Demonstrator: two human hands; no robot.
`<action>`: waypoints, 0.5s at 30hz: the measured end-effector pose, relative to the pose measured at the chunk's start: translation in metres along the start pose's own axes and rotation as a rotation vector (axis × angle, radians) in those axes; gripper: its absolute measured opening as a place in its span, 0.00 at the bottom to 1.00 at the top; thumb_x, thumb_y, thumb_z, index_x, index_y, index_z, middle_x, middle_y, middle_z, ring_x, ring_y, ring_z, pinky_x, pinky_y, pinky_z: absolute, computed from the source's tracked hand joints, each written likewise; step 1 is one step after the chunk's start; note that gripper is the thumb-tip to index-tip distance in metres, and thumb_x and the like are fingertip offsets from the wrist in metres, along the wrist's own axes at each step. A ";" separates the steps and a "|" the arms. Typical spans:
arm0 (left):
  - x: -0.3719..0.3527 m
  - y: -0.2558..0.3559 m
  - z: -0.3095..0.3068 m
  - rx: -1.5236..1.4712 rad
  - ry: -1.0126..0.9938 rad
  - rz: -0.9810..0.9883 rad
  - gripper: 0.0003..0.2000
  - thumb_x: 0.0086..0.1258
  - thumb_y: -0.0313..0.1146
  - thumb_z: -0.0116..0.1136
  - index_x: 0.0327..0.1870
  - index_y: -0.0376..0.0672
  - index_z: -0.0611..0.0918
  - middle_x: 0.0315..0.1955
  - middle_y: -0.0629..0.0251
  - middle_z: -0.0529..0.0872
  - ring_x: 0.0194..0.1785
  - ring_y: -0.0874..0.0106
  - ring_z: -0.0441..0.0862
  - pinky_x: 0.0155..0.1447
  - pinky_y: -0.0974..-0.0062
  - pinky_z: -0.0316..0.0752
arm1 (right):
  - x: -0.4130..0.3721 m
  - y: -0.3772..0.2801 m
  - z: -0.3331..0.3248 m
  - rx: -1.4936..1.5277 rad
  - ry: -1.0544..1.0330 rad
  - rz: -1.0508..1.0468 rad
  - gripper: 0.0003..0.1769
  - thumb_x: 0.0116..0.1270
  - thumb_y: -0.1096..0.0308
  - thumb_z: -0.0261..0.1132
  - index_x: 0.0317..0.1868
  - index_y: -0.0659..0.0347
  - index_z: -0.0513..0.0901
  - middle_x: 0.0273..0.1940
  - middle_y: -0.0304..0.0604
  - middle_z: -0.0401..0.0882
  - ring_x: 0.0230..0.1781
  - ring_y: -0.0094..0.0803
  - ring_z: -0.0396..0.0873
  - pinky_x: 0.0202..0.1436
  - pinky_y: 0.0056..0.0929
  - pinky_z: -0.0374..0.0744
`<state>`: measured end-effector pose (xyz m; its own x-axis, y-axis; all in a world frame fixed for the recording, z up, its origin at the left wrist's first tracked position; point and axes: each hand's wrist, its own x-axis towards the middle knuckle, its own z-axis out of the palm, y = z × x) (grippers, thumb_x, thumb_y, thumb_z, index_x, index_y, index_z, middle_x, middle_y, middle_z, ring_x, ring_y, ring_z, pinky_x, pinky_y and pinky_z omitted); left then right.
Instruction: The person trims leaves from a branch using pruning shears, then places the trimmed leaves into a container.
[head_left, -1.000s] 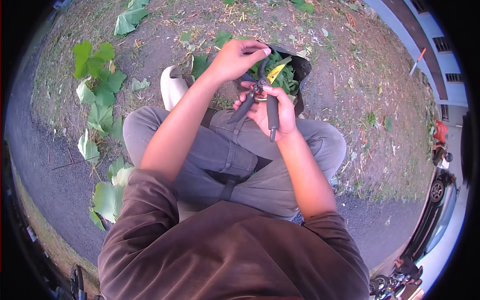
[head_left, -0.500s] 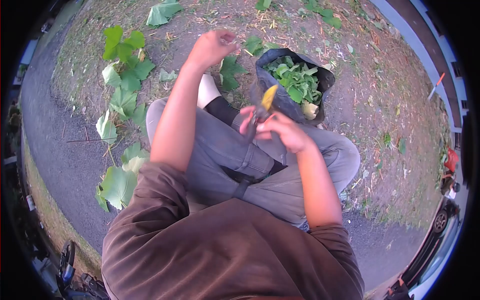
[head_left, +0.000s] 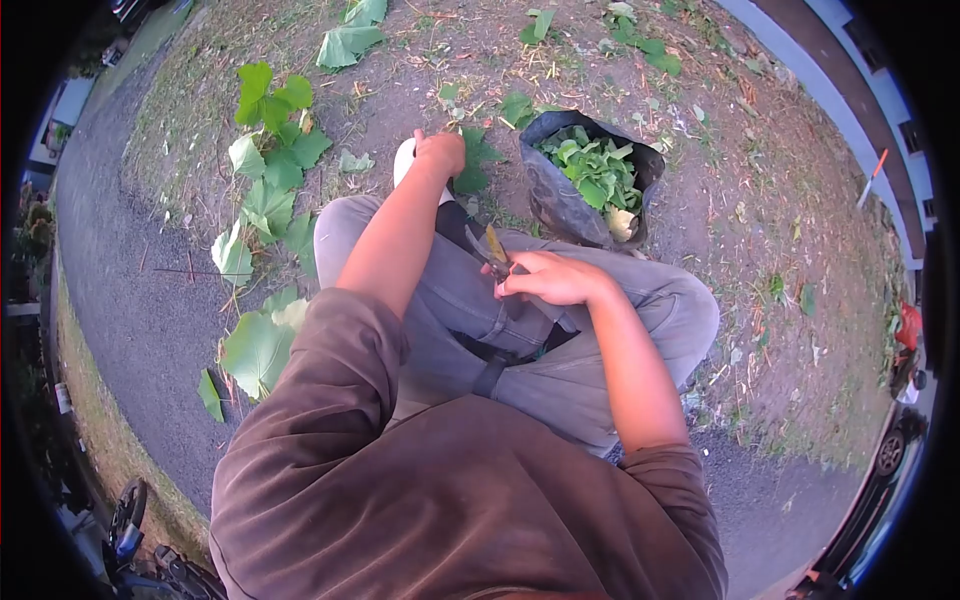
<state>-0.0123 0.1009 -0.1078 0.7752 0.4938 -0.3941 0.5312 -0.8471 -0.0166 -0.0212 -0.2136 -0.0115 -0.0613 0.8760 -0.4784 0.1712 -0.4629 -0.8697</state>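
My right hand (head_left: 560, 280) grips a pair of pruning shears (head_left: 494, 246) over my crossed legs. Their jaws stand apart, one side yellowish, and point away from me. Stretched forward, my left hand (head_left: 441, 153) is just above the white shoe (head_left: 403, 160) on my foot, beside a large green leaf (head_left: 478, 160) on the ground. Its fingers bend down out of sight, so whether they hold anything is hidden. To the right of the shears, a dark bag (head_left: 560, 200) stands with its mouth open, full of cut green leaves (head_left: 595, 170).
A leafy vine (head_left: 268, 205) with broad leaves lies along my left side, at the edge of the asphalt (head_left: 120, 300). Scattered leaves (head_left: 540, 25) and bits of stem litter the dirt ahead. A bicycle (head_left: 130, 520) is at lower left, a car wheel (head_left: 889, 453) at right.
My left hand has come down and toward me, to beside the shoe. My right hand has lowered a little with the shears, turning them leftward. The view has shifted slightly.
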 end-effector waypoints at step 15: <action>-0.049 0.004 -0.044 -0.202 0.487 0.052 0.15 0.74 0.32 0.60 0.57 0.44 0.91 0.55 0.56 0.93 0.57 0.56 0.92 0.75 0.49 0.73 | -0.010 0.007 0.026 0.378 0.190 0.044 0.28 0.76 0.57 0.61 0.73 0.57 0.78 0.54 0.39 0.88 0.59 0.32 0.84 0.64 0.39 0.78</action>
<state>-0.0326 0.0823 -0.0480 0.8460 0.5265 0.0838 0.5055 -0.8421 0.1880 -0.0452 -0.2294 -0.0159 0.1264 0.8475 -0.5155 -0.2051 -0.4861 -0.8495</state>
